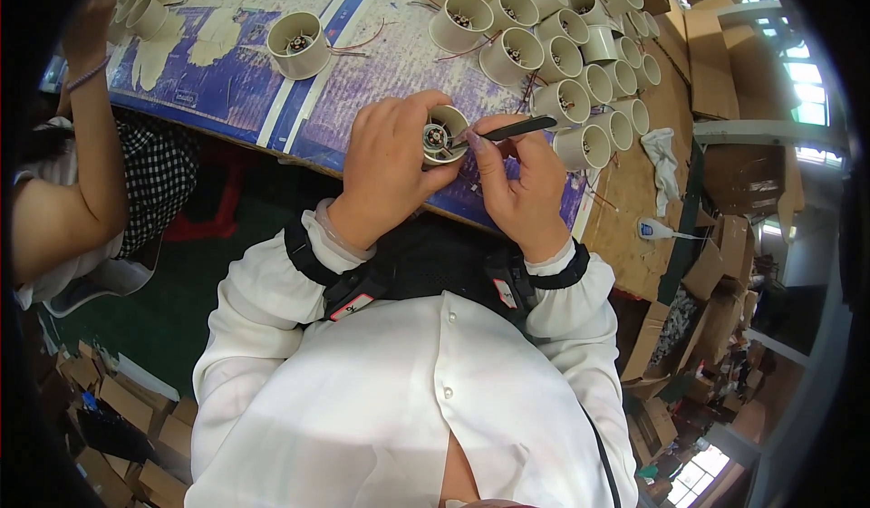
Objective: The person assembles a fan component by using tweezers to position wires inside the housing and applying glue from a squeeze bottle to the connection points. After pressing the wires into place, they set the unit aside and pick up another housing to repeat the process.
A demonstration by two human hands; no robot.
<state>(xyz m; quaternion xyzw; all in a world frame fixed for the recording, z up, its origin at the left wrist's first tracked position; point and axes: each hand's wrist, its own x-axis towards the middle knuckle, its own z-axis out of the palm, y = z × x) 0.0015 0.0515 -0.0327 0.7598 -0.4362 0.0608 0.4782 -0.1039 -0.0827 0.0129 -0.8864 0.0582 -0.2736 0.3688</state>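
Observation:
My left hand (388, 159) wraps round a cream plastic cup-shaped housing (456, 120), its open mouth turned toward me. Inside it sits a small round part with wires and metal bits. Between the fingers of my right hand (523, 186) is a pair of dark tweezers (518, 129), the tips reaching into the housing's mouth. Exactly what the tips touch is too small to tell. Beyond my left hand, a similar housing (299, 55) stands alone on the table, with thin red and dark wires trailing to its right.
Many like housings (512, 55) crowd the table's right side, some tipped, with loose wires. A white cloth (663, 165) and a small bottle with a thin nozzle (654, 229) lie by the right edge. A co-worker's arm (86, 164) is at left. Cardboard boxes (752, 177) stand at right.

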